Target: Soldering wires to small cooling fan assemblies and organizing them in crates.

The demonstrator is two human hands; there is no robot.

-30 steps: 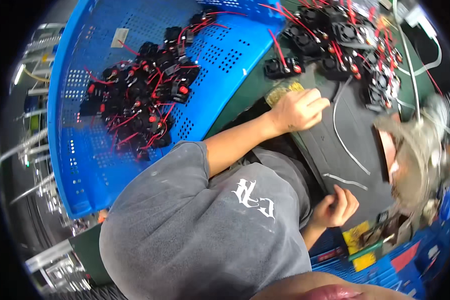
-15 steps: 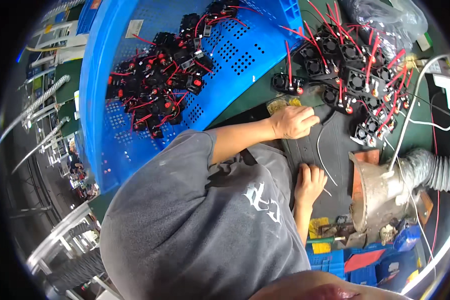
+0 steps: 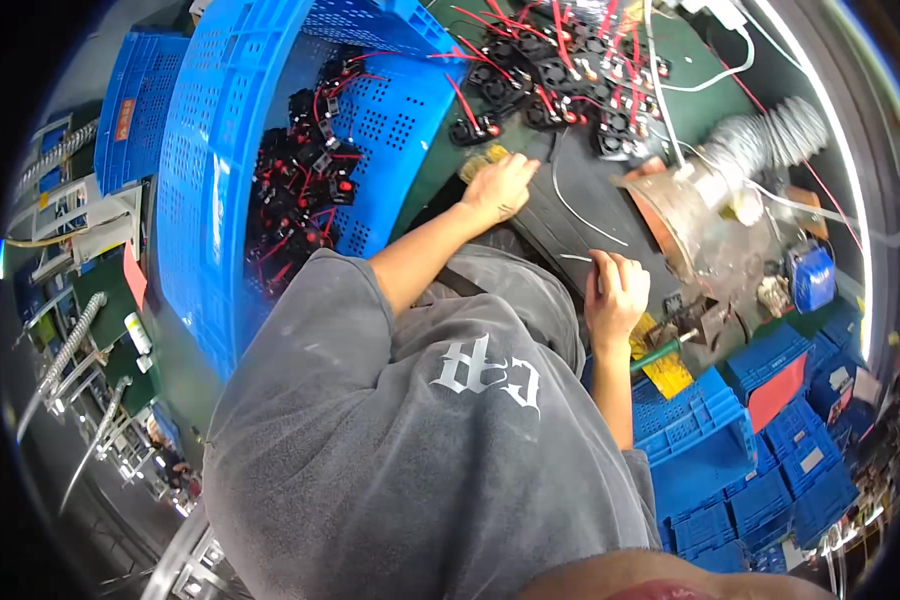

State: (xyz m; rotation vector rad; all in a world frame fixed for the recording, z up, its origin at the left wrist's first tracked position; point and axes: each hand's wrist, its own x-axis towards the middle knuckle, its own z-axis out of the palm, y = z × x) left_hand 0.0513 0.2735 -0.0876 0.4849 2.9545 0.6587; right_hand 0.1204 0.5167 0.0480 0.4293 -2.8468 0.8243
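Both hands [image 3: 500, 188] [image 3: 615, 292] rest on dark mat [image 3: 580, 225], crate [image 3: 270, 150] crowding left w/ fans [image 3: 550, 80] ahead.

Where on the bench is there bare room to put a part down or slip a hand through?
The black mat is bare between the left hand and right hand, apart from a white wire. The green top beside the grey hose is open too. Fans crowd the far edge, and the blue crate is crowded with parts.
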